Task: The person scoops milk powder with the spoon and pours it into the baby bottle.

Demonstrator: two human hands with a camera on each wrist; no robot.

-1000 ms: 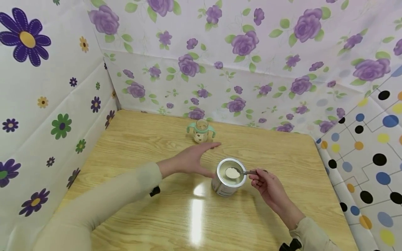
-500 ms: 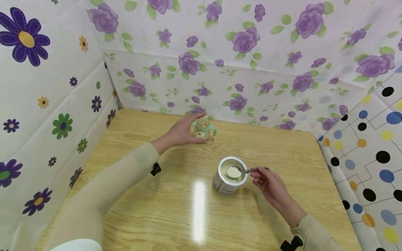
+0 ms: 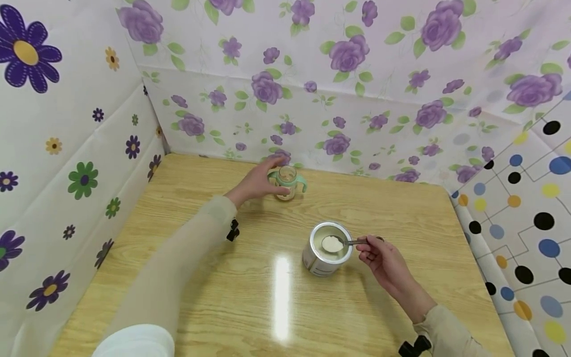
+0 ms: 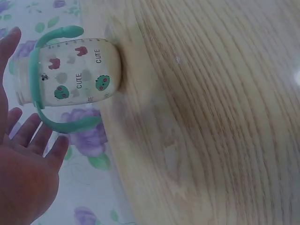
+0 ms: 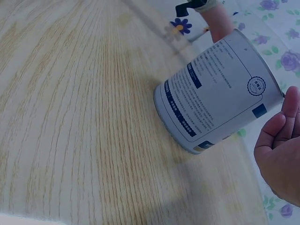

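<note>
A small clear baby bottle with mint-green handles stands open-topped near the back of the wooden table. My left hand reaches it from the left, fingers spread and nearly straight on both sides of the bottle; the left hand has not closed round it. A silver milk-powder can stands open at mid-table. My right hand pinches the handle of a metal spoon, its bowl heaped with white powder above the can's mouth. The right wrist view shows the can and the right hand, not the spoon.
Flower-printed sheets wall the table at the back and left, and a dotted sheet on the right. Bare wood lies in front of the can and to the bottle's right.
My left hand has left the can's side and moved back to the bottle, closing in around it. The right hand and spoon have stayed over the can.
</note>
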